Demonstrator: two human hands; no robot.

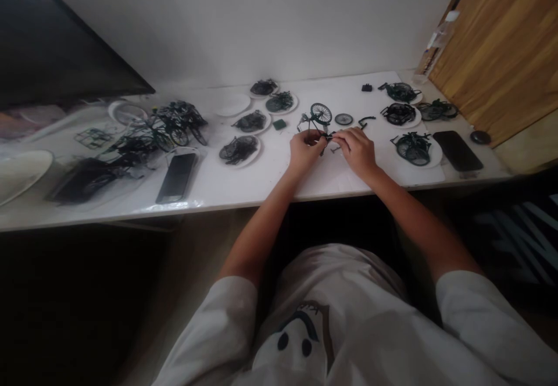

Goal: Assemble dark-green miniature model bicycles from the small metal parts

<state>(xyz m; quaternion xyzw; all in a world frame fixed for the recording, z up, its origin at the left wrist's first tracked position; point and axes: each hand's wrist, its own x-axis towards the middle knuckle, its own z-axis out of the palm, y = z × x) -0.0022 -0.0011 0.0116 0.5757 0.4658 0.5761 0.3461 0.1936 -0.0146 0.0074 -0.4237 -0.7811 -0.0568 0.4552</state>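
Observation:
A dark miniature bicycle (321, 114), with one spoked wheel showing, is held over the white table by my left hand (306, 149). The fingers of that hand are closed round its frame. My right hand (356, 149) pinches at the near end of the same bicycle, its fingertips almost meeting those of the left. What small part sits between the right fingertips is too small to make out. Just beyond the hands lie a loose spoked wheel (343, 119) and a curved black piece (367, 121). A small thin part (335, 149) lies between my wrists.
White plates heaped with dark bicycle parts stand to the left (257, 151) and right (436, 154). Several assembled miniature bicycles (178, 121) crowd the left side. A phone (176, 177) lies left, another dark phone (457, 150) right. A clear bottle (440, 37) stands at the back right.

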